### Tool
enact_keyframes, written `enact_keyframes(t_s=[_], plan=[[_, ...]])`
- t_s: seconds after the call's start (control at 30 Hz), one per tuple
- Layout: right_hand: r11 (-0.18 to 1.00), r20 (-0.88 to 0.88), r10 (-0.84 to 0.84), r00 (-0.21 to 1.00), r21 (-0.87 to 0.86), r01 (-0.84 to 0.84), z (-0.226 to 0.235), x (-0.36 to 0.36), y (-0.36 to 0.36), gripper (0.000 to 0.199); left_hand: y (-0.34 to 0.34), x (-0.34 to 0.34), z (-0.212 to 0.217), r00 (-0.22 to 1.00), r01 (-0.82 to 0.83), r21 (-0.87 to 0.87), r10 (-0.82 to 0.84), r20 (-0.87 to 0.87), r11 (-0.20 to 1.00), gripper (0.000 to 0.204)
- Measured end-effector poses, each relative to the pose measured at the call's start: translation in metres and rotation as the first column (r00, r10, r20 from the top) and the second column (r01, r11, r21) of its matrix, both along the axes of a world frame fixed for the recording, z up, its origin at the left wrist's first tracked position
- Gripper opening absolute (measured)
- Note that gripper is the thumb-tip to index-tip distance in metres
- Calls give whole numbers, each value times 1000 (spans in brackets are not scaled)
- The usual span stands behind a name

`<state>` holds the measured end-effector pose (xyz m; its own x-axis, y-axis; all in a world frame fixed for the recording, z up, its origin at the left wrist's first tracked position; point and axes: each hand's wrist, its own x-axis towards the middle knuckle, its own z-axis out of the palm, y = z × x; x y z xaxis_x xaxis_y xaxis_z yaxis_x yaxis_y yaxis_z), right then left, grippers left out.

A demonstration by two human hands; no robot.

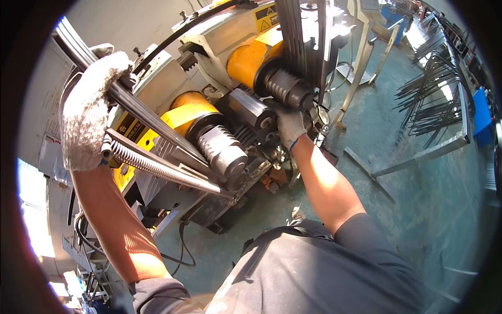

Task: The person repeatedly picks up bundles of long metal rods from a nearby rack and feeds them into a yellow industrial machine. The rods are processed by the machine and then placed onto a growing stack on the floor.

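My left hand [90, 112], in a whitish knit glove, is closed around a bundle of long grey metal rods [141, 112]. The rods slant from the upper left down toward the left ribbed roller [222, 149] of a machine. My right hand [291, 126], also gloved, reaches in beneath the right ribbed roller [288, 88], beside a dark metal block [246, 107]. Its fingers are in shadow, so what they touch is hidden. Yellow housings [191, 111] sit behind both rollers. Below the rods runs a ribbed metal hose [151, 166].
More long rods [293, 31] stand at the machine's top right. On the right, a metal rack [426, 166] carries many thin dark rods [431, 99] above the green floor [334, 261]. A black cable [183, 251] trails on the floor near my left arm.
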<state>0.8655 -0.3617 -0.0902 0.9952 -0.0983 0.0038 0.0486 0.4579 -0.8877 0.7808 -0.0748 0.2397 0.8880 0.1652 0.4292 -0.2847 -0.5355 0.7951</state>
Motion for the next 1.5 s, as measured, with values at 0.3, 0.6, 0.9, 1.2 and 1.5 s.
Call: enact_keyframes(t_s=[0.3, 0.6, 0.9, 1.2, 1.5], plan=[[996, 118, -2, 993, -86, 12, -22, 11, -3, 33, 2, -1, 2, 999, 33, 32, -33, 3, 999, 32], [997, 44, -72, 996, -39, 73, -12, 6, 0, 38, 16, 10, 3, 1000, 14, 190, -15, 0, 982, 33], [998, -34, -55, 998, 30, 56, -17, 11, 7, 39, -4, -8, 18, 999, -13, 56, 12, 34, 998, 34], [999, 44, 39, 998, 3, -39, -75, 25, 6, 25, 10, -25, 25, 999, -43, 128, 39, 31, 991, 41], [942, 131, -33, 991, -327, 75, -101, 38, -6, 21, 12, -38, 17, 987, 108, -66, -115, -111, 992, 40]])
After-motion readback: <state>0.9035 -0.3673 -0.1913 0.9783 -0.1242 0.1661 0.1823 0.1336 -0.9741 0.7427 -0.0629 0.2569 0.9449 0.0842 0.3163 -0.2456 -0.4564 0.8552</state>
